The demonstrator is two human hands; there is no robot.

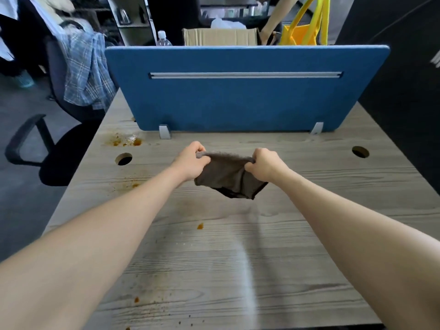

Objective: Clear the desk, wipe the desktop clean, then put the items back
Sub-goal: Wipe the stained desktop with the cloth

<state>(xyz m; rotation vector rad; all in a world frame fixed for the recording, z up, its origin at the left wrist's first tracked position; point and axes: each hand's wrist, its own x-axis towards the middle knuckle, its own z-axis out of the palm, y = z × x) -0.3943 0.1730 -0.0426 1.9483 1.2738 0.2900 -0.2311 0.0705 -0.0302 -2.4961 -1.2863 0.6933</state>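
A grey-brown cloth [228,176] hangs stretched between both hands above the wooden desk [309,198]. My left hand [191,163] grips its upper left corner and my right hand [264,166] grips its upper right corner, fingers curled round the edge. The lower part of the cloth droops just above the desktop. Orange-brown stains [128,140] mark the desk's far left, with smaller spots [200,226] in the middle and crumbs [137,300] near the front left.
A blue divider panel [245,91] stands along the desk's far edge. Two round cable holes [123,159] [360,151] are cut in the desktop. An office chair [59,129] with a plaid shirt is left of the desk. A cardboard box, bottle and yellow bag sit behind the panel.
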